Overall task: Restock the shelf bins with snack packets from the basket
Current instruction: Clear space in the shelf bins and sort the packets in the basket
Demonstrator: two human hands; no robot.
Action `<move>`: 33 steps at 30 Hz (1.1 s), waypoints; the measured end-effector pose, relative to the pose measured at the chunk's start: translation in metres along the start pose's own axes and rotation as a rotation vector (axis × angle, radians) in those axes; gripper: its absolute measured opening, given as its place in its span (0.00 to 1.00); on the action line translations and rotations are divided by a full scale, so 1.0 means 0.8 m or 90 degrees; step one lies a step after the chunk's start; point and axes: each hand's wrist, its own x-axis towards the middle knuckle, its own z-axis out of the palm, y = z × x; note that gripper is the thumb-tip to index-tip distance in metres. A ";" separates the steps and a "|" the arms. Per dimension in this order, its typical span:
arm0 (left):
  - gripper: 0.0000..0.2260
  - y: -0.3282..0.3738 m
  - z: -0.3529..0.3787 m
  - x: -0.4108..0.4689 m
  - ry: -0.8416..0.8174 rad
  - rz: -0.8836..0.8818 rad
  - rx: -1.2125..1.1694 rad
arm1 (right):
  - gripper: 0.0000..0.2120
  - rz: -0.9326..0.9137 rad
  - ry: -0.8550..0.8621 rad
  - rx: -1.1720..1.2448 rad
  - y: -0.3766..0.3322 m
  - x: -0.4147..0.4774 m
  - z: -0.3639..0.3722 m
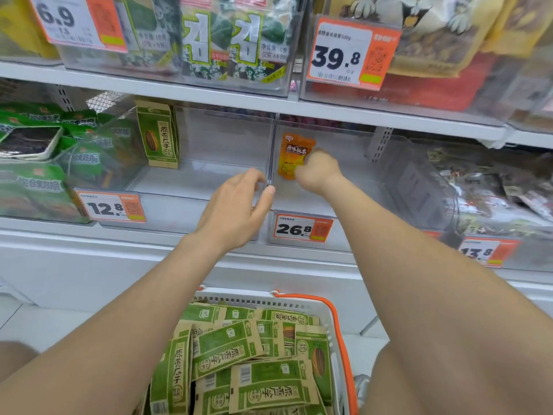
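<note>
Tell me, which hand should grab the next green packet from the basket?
Probably the left hand: it holds no packet, just pinching the clear bin edge, while the right hand is further in, gripping the orange packet.

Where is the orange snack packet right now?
In the head view the orange snack packet stands right of centre in the clear bin above the 26.8 price tag, gripped by the right hand; the left hand pinches that bin's left wall.
</note>
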 end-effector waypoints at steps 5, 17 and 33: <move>0.04 -0.002 -0.016 -0.042 0.072 0.177 0.186 | 0.05 -0.105 0.130 -0.109 -0.017 -0.073 -0.010; 0.05 -0.031 0.030 -0.183 -0.393 -0.089 0.139 | 0.09 -0.170 -0.249 -0.367 -0.004 -0.233 0.081; 0.34 -0.001 0.121 -0.281 -0.636 0.037 0.058 | 0.09 -0.150 -0.580 -0.527 0.025 -0.250 0.127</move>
